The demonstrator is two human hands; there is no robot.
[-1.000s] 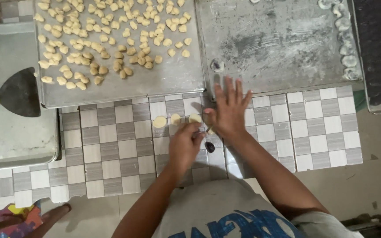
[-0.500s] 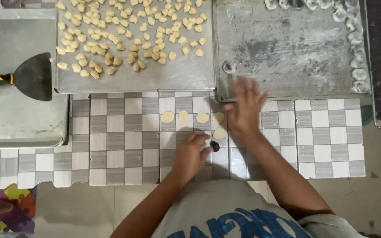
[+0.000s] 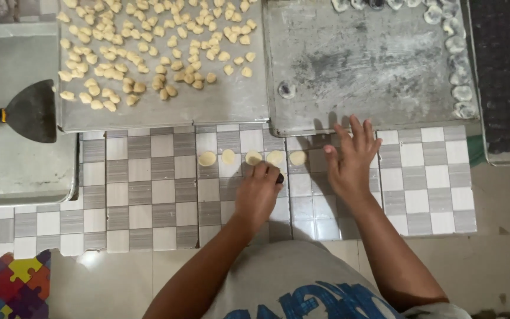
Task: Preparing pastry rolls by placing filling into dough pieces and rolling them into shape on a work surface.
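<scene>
while our left hand (image 3: 259, 192) clenches a small dark tool over the checkered floor (image 3: 149, 177), our right hand (image 3: 349, 159) lies open beside five flattened dough discs (image 3: 252, 158); many dough lumps (image 3: 149, 53) wait on the left tray (image 3: 208, 109), so we judge most remains.

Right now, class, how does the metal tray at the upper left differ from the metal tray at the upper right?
The left tray carries many small pale dough lumps spread across most of it; the right tray is mostly bare, with shaped pieces only along its top and right edges. The left tray's surface looks cleaner; the right tray's looks smudged. Both are flat grey metal trays lying above the checkered tiles.
</scene>
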